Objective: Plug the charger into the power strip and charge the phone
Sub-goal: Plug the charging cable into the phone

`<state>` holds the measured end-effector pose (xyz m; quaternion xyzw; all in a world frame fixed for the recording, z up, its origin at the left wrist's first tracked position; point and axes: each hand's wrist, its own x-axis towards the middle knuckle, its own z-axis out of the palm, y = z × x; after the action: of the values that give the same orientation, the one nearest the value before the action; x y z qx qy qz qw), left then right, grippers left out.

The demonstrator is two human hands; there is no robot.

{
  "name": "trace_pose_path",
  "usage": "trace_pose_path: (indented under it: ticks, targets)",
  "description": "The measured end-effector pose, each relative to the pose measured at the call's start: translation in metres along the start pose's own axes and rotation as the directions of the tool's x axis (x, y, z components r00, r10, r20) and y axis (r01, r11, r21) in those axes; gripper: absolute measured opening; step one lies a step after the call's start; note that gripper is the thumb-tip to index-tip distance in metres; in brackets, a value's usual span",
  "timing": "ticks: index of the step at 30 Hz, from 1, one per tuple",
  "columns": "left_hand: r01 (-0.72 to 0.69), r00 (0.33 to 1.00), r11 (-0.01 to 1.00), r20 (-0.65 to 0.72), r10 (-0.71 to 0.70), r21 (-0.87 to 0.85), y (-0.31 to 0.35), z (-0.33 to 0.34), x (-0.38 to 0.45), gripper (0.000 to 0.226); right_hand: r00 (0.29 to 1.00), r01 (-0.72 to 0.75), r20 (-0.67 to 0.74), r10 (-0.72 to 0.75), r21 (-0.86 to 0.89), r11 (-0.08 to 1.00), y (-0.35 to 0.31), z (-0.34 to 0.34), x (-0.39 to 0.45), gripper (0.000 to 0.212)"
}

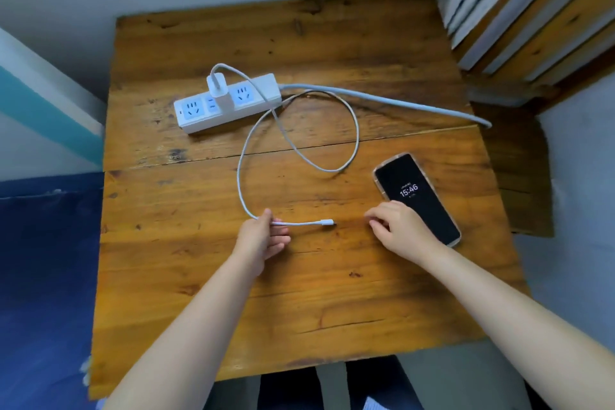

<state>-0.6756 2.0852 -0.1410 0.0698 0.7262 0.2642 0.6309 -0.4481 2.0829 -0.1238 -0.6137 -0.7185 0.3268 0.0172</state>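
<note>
An orange-brown tabletop (pixel 299 293) marked with dark grain and knots is seen. The power strip (pixel 229 103), charger (pixel 218 90) and cable (pixel 299 153) are coloured white, with pale blue socket faces. A black screen with white digits is shown by the phone (pixel 417 198).

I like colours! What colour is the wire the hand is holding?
White. The charging cable in the left hand shows best in the head view.

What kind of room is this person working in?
Probably a home room, perhaps a bedroom corner. A worn wooden table stands against a plain wall, dark blue fabric, possibly bedding, lies at its left, and slatted wooden furniture stands at the right.
</note>
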Motion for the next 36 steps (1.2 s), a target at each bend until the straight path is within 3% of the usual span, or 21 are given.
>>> trace_pose_path:
  ticks: [2,4,7,8,10,13,16,19,23,26,28,30,33,36]
  targets:
    - [-0.133,0.983,0.991,-0.123,0.134,0.019,-0.003,0.008,-0.001,0.029,0.998,0.057,0.017,-0.057,-0.012,0.998,0.003,0.001,0.003,0.027]
    - [-0.213,0.968,0.977,-0.136,0.209,-0.016,-0.008,0.011,-0.004,0.007,0.990,0.123,0.077,-0.120,-0.033,0.992,0.001,0.005,0.007,0.029]
    - [-0.278,0.953,0.959,-0.145,0.268,-0.056,-0.018,0.012,-0.011,0.034,0.963,0.206,0.185,-0.198,-0.024,0.978,-0.008,0.010,0.014,0.035]
    - [-0.298,0.946,0.953,-0.150,0.288,-0.052,-0.018,0.012,-0.014,0.033,0.956,0.212,0.206,-0.207,-0.001,0.977,-0.010,0.011,0.017,0.035]
    - [-0.269,0.960,0.960,-0.104,0.260,-0.082,-0.021,0.017,-0.021,0.005,0.941,0.242,0.239,-0.240,0.019,0.970,-0.013,0.013,0.019,0.032]
    - [-0.207,0.978,0.970,-0.064,0.200,-0.124,-0.026,0.021,-0.025,0.030,0.921,0.288,0.279,-0.272,-0.015,0.958,-0.011,0.013,0.021,0.026]
    - [-0.180,0.984,0.968,-0.048,0.174,-0.175,-0.026,0.025,-0.031,0.034,0.894,0.341,0.322,-0.313,-0.032,0.940,-0.007,0.010,0.018,0.028]
    - [-0.167,0.985,0.983,-0.055,0.163,-0.077,-0.026,0.027,-0.033,0.033,0.873,0.397,0.349,-0.342,-0.100,0.912,-0.006,0.010,0.014,0.028]
    - [-0.204,0.977,0.977,-0.055,0.208,0.068,-0.025,0.026,-0.034,0.030,0.910,0.412,0.170,-0.379,-0.246,0.877,-0.004,0.002,0.020,0.023]
    - [-0.212,0.976,0.963,-0.023,0.218,0.165,-0.027,0.025,-0.034,0.023,0.911,0.316,-0.126,-0.393,-0.399,0.861,0.001,-0.020,0.035,0.010]
    - [-0.207,0.977,0.958,-0.012,0.214,0.199,-0.028,0.026,-0.033,0.015,0.925,0.149,-0.251,-0.287,-0.454,0.879,0.008,-0.035,0.043,0.011]
    - [-0.202,0.978,0.957,-0.010,0.209,0.207,-0.031,0.028,-0.033,0.013,0.961,-0.031,-0.261,-0.087,-0.419,0.908,0.017,-0.038,0.046,0.026]
    - [-0.202,0.978,0.955,0.001,0.207,0.216,-0.036,0.030,-0.033,0.014,0.971,-0.230,-0.127,0.203,-0.262,0.937,0.020,-0.032,0.039,0.075]
    - [-0.199,0.979,0.959,0.008,0.201,0.203,-0.042,0.025,-0.035,0.014,0.961,-0.266,-0.138,0.238,-0.247,0.932,0.021,-0.027,0.038,0.090]
